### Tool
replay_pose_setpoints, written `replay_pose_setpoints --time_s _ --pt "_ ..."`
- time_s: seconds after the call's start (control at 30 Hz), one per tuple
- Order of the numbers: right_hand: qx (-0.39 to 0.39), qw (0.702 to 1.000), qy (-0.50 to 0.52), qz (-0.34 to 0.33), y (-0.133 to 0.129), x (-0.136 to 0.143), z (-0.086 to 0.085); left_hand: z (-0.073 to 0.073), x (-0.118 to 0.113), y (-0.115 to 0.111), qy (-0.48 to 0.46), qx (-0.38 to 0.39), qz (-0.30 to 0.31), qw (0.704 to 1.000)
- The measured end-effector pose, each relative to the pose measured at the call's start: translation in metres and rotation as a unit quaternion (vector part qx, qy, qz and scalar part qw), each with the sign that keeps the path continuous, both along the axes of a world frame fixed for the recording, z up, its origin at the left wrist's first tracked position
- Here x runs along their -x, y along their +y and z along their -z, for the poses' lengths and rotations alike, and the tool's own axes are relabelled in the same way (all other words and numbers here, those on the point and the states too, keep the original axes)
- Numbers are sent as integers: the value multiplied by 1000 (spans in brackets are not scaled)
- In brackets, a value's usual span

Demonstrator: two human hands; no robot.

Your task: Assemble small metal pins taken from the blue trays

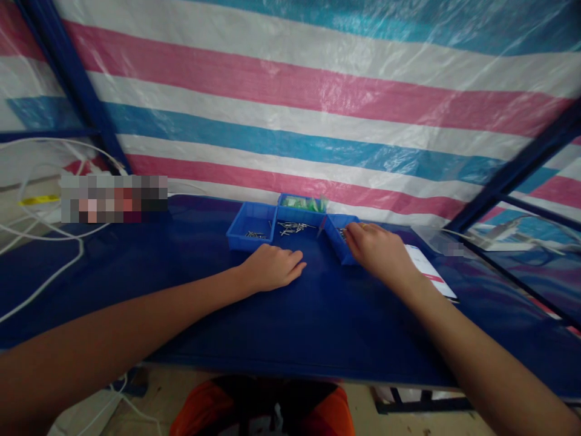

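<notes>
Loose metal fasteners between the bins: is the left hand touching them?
Apart. The head view shows bare blue tabletop between the left hand and the loose metal fasteners.

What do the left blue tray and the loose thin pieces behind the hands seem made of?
Left blue tray: probably plastic, slightly glossy, from its even colour and thin walls. Loose thin pieces: likely metal, silvery, because they look bright; blur leaves the exact metal open.

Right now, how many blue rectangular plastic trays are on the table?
3: left blue plastic tray; rear blue tray behind thin silvery metal pieces; right blue tray, partly hidden by the right hand.
</notes>
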State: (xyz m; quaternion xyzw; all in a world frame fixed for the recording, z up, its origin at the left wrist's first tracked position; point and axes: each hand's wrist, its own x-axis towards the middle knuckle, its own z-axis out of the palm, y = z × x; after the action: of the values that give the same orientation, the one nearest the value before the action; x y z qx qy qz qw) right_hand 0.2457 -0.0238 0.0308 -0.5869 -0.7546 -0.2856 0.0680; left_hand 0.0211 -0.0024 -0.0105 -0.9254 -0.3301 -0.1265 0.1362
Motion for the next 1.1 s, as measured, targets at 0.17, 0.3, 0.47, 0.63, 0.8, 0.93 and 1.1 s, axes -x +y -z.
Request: replay_pose_setpoints --time_s 0.17,0.3,0.47,0.63,0.8,0.93,1.1 --pt "-13 1000 -5 25 12 -13 4 0 1 1 29 26 6 999" --pt "18 995 -31 -97 12 1 9 1 3 2 48 18 19 999" --pt "105 978 -60 -171 19 29 16 3 3 3 48 15 32 998" --pt "155 972 -41 -172 49 53 23 5 3 5 46 12 35 998" --pt "155 979 -33 -132 76 71 29 5 4 6 42 13 35 998" --pt "138 984 -27 -108 79 79 33 6 5 7 40 21 41 998" --pt "128 986 -29 -105 65 78 28 5 5 6 36 25 45 998"
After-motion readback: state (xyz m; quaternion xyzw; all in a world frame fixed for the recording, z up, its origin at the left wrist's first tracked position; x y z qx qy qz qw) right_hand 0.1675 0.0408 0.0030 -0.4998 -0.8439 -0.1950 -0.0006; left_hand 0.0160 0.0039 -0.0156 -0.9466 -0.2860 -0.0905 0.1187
